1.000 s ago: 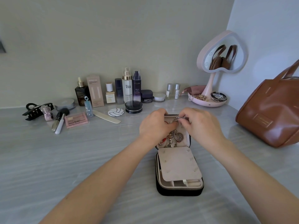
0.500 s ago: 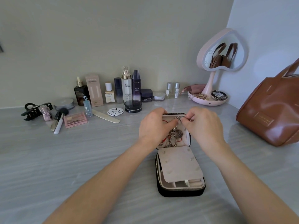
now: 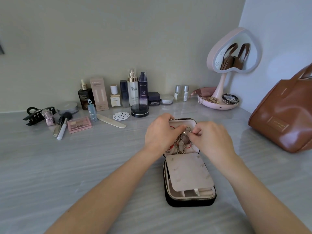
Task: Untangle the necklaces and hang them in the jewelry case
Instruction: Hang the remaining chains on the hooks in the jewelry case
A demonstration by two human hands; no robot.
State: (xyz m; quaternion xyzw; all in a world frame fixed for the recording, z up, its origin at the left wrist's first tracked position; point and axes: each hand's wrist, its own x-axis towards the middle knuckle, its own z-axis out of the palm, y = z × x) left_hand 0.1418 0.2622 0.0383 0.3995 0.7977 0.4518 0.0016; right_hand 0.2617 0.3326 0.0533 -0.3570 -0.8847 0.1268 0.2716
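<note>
So, both hands are working right over the far half of the open jewelry case (image 3: 190, 202), which lies flat on the grey table (image 3: 84, 166) in front of the person. The left hand (image 3: 160, 132) has its fingertips curled in and pinches the top of the tangled necklaces (image 3: 181, 142). The right hand (image 3: 211, 139) pinches the same bunch from the other side, thumb against forefinger, so the two pinches nearly touch.

The tangle is silvery chain with a couple of pendants and some red cord mixed in. It trails down from the fingers onto the pale lining of that far half. Honestly can't tell how many pieces are in there, it's a proper knot. The near half of the case has a beige flap (image 3: 189, 171) lying over its compartments.

Other stuff around:
- a row of skincare bottles (image 3: 133, 88) along the back wall, with a round black compact (image 3: 139, 110) just in front
- off to the left, a black hair claw (image 3: 38, 114) and a pink palette (image 3: 79, 124)
- in the far right corner, a pink heart-shaped mirror (image 3: 236, 51) on a stand
- at the right edge, a brown leather bag (image 3: 283, 119), well apart from the case
</note>
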